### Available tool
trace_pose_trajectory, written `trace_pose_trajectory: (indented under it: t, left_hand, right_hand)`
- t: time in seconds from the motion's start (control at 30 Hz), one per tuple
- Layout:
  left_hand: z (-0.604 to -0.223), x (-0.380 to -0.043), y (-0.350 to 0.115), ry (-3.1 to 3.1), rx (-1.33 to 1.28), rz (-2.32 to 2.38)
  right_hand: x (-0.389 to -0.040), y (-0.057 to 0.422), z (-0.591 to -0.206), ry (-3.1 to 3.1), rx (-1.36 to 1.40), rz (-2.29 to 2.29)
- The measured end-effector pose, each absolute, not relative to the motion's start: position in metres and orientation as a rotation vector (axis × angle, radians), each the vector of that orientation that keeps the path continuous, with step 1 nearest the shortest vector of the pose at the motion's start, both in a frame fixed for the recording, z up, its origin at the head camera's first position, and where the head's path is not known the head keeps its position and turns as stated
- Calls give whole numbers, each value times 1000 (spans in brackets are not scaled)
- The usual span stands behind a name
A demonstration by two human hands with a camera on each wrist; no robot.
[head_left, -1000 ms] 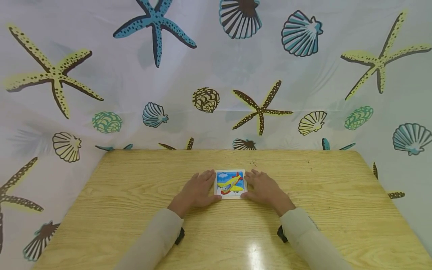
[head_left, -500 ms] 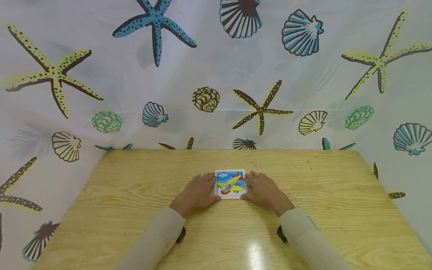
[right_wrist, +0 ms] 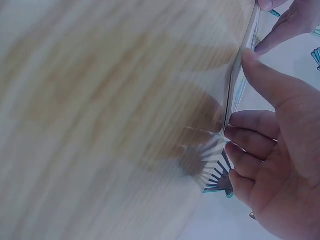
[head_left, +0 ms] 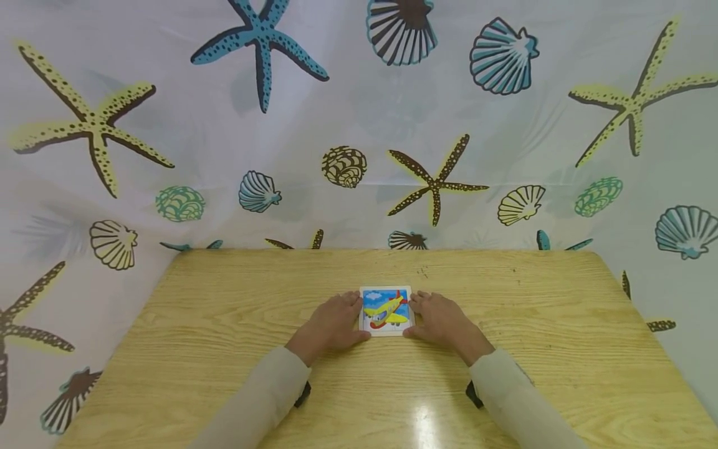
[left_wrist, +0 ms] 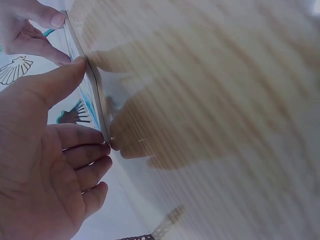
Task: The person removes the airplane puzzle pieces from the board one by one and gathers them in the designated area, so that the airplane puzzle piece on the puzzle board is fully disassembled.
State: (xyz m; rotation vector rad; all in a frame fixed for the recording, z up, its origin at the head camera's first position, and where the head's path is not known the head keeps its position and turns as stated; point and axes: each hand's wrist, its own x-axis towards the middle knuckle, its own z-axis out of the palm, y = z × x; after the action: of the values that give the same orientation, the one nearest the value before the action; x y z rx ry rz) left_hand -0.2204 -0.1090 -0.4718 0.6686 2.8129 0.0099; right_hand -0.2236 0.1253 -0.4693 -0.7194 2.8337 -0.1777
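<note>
A small square picture puzzle (head_left: pixel 387 310) with a pale frame and a yellow-and-red aeroplane on blue lies flat on the wooden table, picture side up. My left hand (head_left: pixel 335 321) holds its left side, thumb at the near corner and fingertips along the far part of that edge. On the opposite side my right hand (head_left: pixel 443 318) grips it the same way. From the left wrist, the puzzle (left_wrist: pixel 90 75) appears edge-on between thumb and bent fingers of the left hand (left_wrist: pixel 45 145). The right wrist view shows the right hand (right_wrist: pixel 280 145) at the other edge.
The table (head_left: pixel 252 280) is wood-grained and glossy, reflecting the hands. A white cloth (head_left: pixel 359 112) printed with starfish and shells hangs behind its back edge and along both sides. Dark bands (head_left: pixel 303 394) sit under the sleeve cuffs.
The puzzle has slid slightly toward the person during the last half second, with both hands moving along with it. Their hold on its sides looks the same. The head view has shifted a little.
</note>
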Motion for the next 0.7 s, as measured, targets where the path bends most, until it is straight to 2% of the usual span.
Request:
trace_pose_trajectory:
  t: [0.7]
  left_hand:
    - [-464,-194,-95,2817,742,-142]
  right_hand:
    - [-198,132,-466,2823,-733,-120]
